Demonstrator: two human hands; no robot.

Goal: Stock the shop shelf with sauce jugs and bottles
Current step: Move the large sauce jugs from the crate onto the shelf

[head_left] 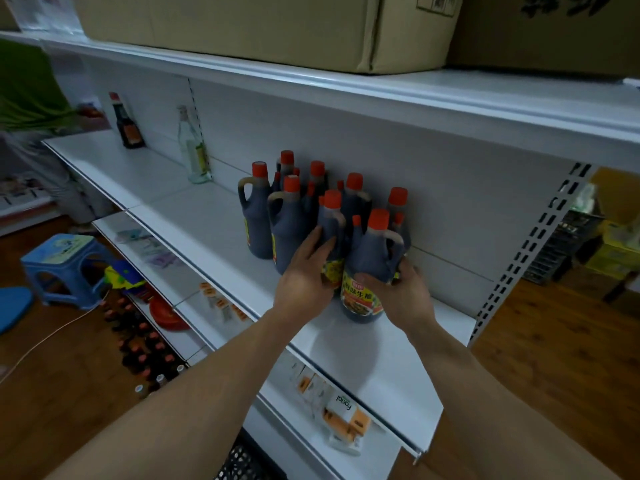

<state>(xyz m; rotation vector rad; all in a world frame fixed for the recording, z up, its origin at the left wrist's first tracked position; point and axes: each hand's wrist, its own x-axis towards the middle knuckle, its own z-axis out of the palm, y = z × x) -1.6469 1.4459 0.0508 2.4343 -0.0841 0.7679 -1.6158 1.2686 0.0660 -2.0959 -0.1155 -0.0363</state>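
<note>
Your right hand (pixel 407 294) grips the front jug (pixel 369 258), at five o'clock of the jug cluster (pixel 291 220) on the shelf (pixel 201 216). Your left hand (pixel 304 275), fingers straight, presses its ten o'clock neighbour (pixel 331 225). Shoving could topple that cluster.

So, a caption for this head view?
Right hand grips the front sauce jug; left hand touches its neighbour on the shelf.

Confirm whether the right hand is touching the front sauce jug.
Touching. The head view shows the right hand wrapped round the lower body of the front jug, with fingers lying across it just above the label.
</note>
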